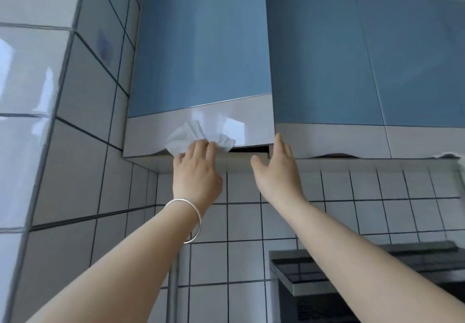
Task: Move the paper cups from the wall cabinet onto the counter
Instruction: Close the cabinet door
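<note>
A blue wall cabinet door [201,46] with a pale lower band hangs above me, swung out a little, with a dark gap under its bottom right corner. My left hand [196,169], a silver bangle on its wrist, grips a crumpled white tissue [193,136] against the door's bottom edge. Fingers apart, my right hand [274,169] rests its fingertips at the door's lower right corner, beside the neighbouring door [327,58]. No paper cups are visible; the cabinet's inside is hidden.
White tiled walls [251,222] run behind and to the left. A dark range hood [314,272] sticks out at the lower right under my right forearm. A grey pipe [172,285] runs down the wall below the cabinet.
</note>
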Available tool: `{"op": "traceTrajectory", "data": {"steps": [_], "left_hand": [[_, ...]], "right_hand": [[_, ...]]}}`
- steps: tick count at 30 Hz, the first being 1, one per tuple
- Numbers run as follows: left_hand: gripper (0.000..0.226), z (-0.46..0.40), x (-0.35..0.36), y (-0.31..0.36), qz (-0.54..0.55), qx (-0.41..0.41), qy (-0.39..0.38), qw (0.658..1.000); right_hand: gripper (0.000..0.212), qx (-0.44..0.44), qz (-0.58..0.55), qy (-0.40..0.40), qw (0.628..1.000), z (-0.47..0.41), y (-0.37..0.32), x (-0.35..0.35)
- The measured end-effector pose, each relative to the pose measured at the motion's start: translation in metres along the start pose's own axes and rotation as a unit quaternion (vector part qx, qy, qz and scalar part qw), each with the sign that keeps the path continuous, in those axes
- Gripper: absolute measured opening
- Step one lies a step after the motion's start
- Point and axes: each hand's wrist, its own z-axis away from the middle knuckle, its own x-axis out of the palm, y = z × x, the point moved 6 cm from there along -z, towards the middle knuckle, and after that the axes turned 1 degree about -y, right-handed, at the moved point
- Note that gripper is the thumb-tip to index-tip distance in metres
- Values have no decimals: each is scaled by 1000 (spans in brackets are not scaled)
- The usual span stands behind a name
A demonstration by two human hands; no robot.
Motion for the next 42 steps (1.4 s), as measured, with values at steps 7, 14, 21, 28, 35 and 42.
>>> {"op": "traceTrajectory", "data": {"steps": [7,14,21,28,35,42], "left_hand": [[70,0,40,4,-37,8,21,999],[71,-6,69,5,-56,11,12,998],[72,-8,93,3,-69,10,12,997],[73,-10,110,-2,-80,9,15,997],[77,-11,119,-5,-82,11,5,997],[75,-13,127,-7,-89,23,8,996]], "right_hand": [[81,-51,214,-31,975,-18,32,17],[87,-71,302,-23,950,-39,65,40],[89,-69,325,-21,943,-52,88,57],[87,-50,298,-41,952,-62,102,71],[84,-74,277,-39,957,-67,110,73],[75,-132,308,-35,942,-78,105,68]]}}
